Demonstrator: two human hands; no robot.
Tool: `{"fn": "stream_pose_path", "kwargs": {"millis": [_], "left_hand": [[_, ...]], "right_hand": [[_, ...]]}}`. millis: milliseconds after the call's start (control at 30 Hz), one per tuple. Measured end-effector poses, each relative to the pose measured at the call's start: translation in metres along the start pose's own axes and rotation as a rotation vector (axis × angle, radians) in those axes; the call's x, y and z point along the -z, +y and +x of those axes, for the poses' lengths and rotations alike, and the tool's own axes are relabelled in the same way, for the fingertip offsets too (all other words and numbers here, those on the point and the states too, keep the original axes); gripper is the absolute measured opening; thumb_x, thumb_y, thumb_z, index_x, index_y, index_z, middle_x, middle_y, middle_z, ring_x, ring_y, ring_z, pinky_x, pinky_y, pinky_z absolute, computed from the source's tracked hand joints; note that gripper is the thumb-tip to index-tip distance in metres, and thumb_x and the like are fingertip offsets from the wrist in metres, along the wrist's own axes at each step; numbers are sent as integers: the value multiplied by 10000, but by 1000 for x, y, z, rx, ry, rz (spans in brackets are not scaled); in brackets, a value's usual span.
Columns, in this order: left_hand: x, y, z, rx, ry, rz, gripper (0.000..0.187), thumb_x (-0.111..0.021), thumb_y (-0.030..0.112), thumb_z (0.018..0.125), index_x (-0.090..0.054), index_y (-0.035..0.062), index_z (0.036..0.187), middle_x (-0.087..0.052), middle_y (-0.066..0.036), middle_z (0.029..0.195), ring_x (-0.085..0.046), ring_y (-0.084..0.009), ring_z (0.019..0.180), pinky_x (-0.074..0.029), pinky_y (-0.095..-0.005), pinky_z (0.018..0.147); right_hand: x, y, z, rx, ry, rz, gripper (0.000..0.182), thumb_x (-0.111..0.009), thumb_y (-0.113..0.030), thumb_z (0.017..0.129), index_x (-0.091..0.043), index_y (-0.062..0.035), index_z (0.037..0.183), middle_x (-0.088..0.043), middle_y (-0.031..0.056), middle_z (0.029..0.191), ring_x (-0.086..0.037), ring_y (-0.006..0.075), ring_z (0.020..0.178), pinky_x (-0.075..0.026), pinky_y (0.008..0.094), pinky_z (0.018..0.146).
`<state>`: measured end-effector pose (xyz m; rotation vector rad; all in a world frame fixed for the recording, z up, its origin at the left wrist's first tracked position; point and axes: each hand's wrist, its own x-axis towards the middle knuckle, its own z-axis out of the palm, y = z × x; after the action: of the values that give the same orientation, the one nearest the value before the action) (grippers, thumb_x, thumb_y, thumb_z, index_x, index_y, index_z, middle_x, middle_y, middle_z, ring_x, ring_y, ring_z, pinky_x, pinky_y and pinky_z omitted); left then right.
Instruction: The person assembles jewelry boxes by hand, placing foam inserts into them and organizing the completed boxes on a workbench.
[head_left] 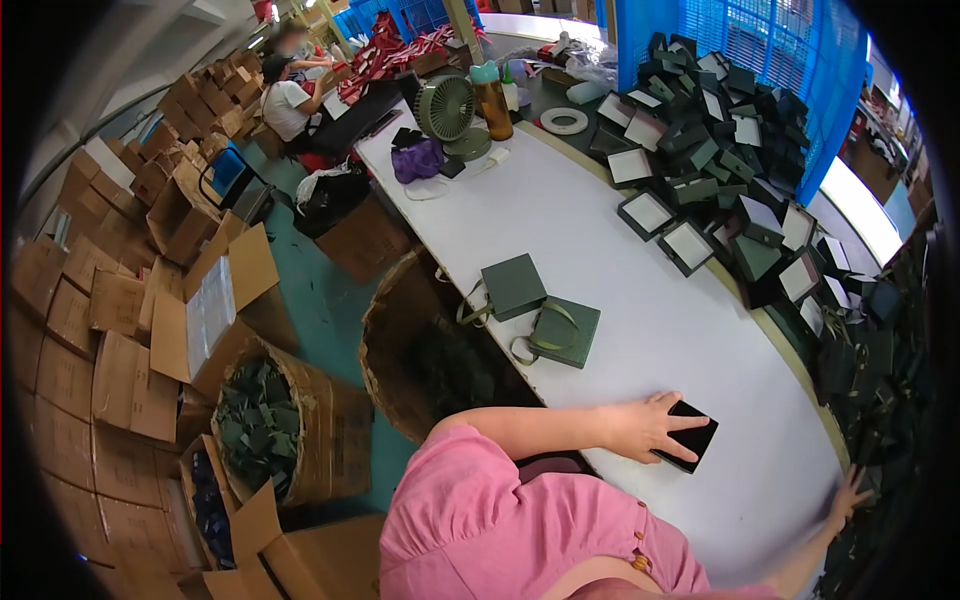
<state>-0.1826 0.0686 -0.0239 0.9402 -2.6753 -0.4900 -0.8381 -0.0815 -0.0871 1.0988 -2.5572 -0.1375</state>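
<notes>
On the white table (560, 220), my left hand (648, 428) lies with its fingers spread over a small black box (694, 440), which sits near the table's front edge. At the far right my right hand (848, 498) reaches to the edge of a heap of dark boxes (870, 400), its fingers apart and nothing visible in them. Two green boxes with ribbons stand further up the table: one green box (514, 287) and, just beside it, another green box (572, 333).
A large heap of open dark boxes (700, 140) lies beyond the table's far edge. A green fan (446, 110), an amber bottle (494, 108) and a purple cloth (417, 160) stand at the far end. Cartons (130, 385) fill the left. A seated person (288, 105) is at the upper left.
</notes>
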Motion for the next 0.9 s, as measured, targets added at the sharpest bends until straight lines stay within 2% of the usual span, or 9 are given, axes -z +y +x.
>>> {"fn": "stream_pose_path", "kwargs": {"millis": [67, 100, 200, 233, 400, 533, 700, 800, 900], "left_hand": [[2, 2, 2, 4, -12, 25, 591, -697, 280, 848, -579, 445, 1403, -281, -58, 1673, -351, -522, 1330, -351, -586, 1118], [2, 3, 2, 9, -16, 36, 584, -695, 277, 848, -586, 446, 1396, -285, -57, 1672, -352, -521, 1332, -347, -581, 1111], [-4, 3, 1, 21, 19, 54, 570, -724, 296, 832, -613, 424, 1376, -306, -52, 1667, -355, -514, 1336, -332, -561, 1104], [-1, 4, 1, 29, 11, 25, 561, -733, 308, 832, -620, 413, 1371, -312, -52, 1665, -353, -514, 1341, -327, -566, 1109], [-15, 1, -1, 37, 125, -48, 550, -767, 375, 832, -634, 364, 1365, -328, -62, 1658, -330, -506, 1380, -310, -587, 1125], [-19, 2, -3, 66, 185, -59, 553, -778, 367, 832, -635, 346, 1366, -337, -60, 1654, -309, -502, 1402, -316, -603, 1131], [-9, -12, -15, 177, 239, -52, 577, -798, 318, 793, -652, 328, 1352, -388, -45, 1624, -337, -493, 1385, -350, -608, 1134], [-1, -28, -29, 232, 310, 10, 602, -815, 303, 764, -659, 329, 1345, -431, -52, 1593, -391, -485, 1335, -383, -577, 1118], [18, -40, -44, 203, 317, 6, 609, -805, 271, 747, -662, 242, 1339, -484, -114, 1549, -452, -420, 1335, -352, -557, 1129]], "right_hand": [[-9, 2, -27, 147, -102, -127, 669, -349, -706, 1003, -305, -413, 1603, -224, 22, 1706, -416, 375, 1459, -240, 674, 1184], [1, -4, -45, 222, -67, -58, 669, -337, -665, 1026, -374, -308, 1590, -336, 68, 1658, -425, 362, 1450, -275, 603, 1201], [-20, -12, -65, 289, -5, -27, 664, -378, -600, 1047, -438, -181, 1558, -444, 110, 1590, -446, 388, 1424, -315, 562, 1187], [-15, -16, -84, 362, 48, 195, 583, -458, -444, 1068, -487, -59, 1504, -462, 179, 1560, -467, 415, 1391, -331, 526, 1178], [45, -58, -180, 734, 26, 620, 457, -534, -170, 1037, -514, -9, 1464, -447, 249, 1539, -419, 424, 1419, -305, 491, 1199], [172, -92, -287, 894, -318, 959, 431, -589, -28, 940, -577, -10, 1370, -442, 218, 1549, -372, 390, 1473, -257, 466, 1233], [226, -113, -357, 1257, -557, 1093, 455, -648, -1, 868, -607, -31, 1321, -460, 220, 1528, -365, 414, 1476, -293, 492, 1212], [261, -118, -367, 1253, -686, 1198, 481, -657, 17, 853, -609, -37, 1328, -485, 229, 1506, -450, 409, 1422, -379, 473, 1163], [266, -122, -351, 1258, -390, 1300, 488, -649, 38, 850, -618, -26, 1333, -576, 228, 1428, -549, 417, 1334, -421, 464, 1131]]}}
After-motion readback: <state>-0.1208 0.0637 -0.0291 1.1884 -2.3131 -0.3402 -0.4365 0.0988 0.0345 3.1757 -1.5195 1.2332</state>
